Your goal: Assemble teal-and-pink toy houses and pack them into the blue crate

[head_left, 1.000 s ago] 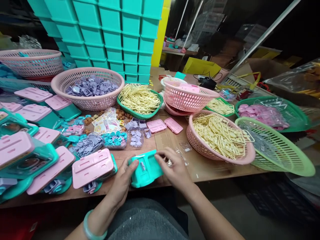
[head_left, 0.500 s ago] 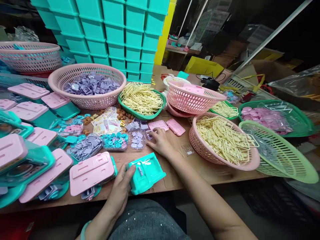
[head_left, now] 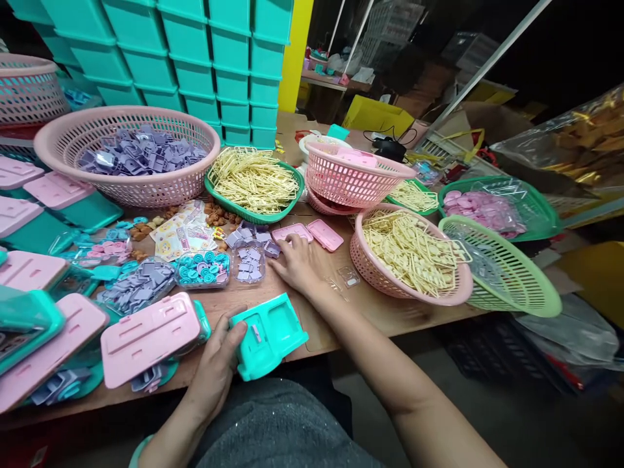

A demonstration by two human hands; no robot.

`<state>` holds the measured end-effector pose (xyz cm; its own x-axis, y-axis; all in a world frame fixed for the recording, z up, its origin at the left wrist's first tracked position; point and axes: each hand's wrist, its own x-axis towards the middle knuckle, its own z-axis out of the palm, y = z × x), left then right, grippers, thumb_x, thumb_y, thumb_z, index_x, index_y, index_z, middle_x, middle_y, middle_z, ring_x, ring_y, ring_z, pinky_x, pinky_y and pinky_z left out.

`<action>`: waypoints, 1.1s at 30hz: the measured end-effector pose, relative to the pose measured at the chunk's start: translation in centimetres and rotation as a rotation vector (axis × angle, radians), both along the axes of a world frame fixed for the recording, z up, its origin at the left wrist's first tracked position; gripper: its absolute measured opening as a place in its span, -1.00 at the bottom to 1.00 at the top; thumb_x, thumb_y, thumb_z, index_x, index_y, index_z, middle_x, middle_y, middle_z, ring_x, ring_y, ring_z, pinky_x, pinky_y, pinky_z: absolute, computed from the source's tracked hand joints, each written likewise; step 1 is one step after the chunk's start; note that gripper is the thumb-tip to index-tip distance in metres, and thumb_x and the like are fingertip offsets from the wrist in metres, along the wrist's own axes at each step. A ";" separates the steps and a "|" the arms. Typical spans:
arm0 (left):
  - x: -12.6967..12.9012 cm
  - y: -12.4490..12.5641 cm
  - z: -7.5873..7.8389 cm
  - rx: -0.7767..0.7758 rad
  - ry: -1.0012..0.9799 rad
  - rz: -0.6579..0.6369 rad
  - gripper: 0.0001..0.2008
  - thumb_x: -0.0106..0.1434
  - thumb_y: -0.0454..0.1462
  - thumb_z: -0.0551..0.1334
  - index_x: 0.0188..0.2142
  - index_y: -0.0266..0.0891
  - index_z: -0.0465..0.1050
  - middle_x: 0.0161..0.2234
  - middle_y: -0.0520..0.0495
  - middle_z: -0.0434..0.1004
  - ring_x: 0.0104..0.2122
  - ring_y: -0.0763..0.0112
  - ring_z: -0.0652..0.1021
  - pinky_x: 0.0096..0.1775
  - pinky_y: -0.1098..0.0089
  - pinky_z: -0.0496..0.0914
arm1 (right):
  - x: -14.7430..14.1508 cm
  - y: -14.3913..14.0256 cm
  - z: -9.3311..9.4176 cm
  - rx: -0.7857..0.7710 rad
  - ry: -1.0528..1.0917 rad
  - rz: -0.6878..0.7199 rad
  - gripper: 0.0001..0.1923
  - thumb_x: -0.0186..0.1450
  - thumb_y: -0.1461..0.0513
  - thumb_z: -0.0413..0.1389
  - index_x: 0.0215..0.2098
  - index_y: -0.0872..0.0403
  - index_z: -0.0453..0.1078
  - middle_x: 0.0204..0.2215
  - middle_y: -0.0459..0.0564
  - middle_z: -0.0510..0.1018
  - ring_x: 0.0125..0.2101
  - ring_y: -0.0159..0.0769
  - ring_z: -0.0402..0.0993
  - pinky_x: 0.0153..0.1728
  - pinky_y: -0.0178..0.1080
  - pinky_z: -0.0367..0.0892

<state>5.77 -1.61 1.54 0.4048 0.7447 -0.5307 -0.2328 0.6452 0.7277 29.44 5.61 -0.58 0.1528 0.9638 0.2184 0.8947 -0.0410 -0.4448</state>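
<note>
The left hand (head_left: pixel 219 364) curled round the near-left end of a teal plastic casing (head_left: pixel 270 335), thumb on top, pinning it at the near edge of the desk (head_left: pixel 390 312). The right hand (head_left: pixel 297 263) stretched farther out, palm down and fingers loosely spread, its fingertips on a small purple piece (head_left: pixel 272 249) just near of a flat pink lid (head_left: pixel 291 233); I could not tell whether it gripped anything.

The casing was smooth, boxy moulded plastic, open side up, with a little pale tab inside. A clear tray of purple squares (head_left: pixel 249 263) sat just left of the right hand, and beside it another of teal rings (head_left: pixel 203 269). To the right stood a slotted pink basket (head_left: pixel 409 257) heaped with cream plastic frames. A sheet of printed stickers (head_left: pixel 182 234) lay farther off, its writing too small to read.
</note>
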 end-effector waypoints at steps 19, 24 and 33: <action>0.0 0.4 0.1 -0.050 -0.031 0.056 -0.47 0.13 0.05 0.46 -0.05 -0.18 0.46 0.00 -0.17 0.64 0.08 -0.01 0.58 0.03 0.14 0.53 | 3.2 -6.7 2.4 -0.311 0.148 0.157 -0.39 0.24 0.21 0.34 0.20 0.12 0.29 0.09 0.19 0.46 0.05 -0.10 0.45 0.07 -0.06 0.35; 0.6 0.4 0.6 -0.012 -0.001 0.050 -0.44 0.14 0.11 0.43 -0.05 -0.19 0.45 -0.01 -0.18 0.63 0.07 0.00 0.58 0.01 0.16 0.52 | 2.4 -7.7 1.2 -0.127 0.207 0.072 -0.83 0.29 0.26 0.25 -0.14 0.10 0.46 -0.23 0.04 0.56 -0.23 -0.22 0.50 -0.14 -0.16 0.41; 2.2 -0.1 1.7 0.072 0.118 0.053 -0.18 0.04 0.14 0.47 0.17 -0.16 0.30 -0.01 -0.16 0.60 0.01 0.09 0.58 -0.02 0.23 0.44 | -4.4 -12.6 7.3 0.121 0.564 0.078 -0.82 0.33 0.14 0.24 -0.17 0.05 0.47 -0.36 -0.05 0.55 -0.37 -0.31 0.46 -0.32 -0.24 0.42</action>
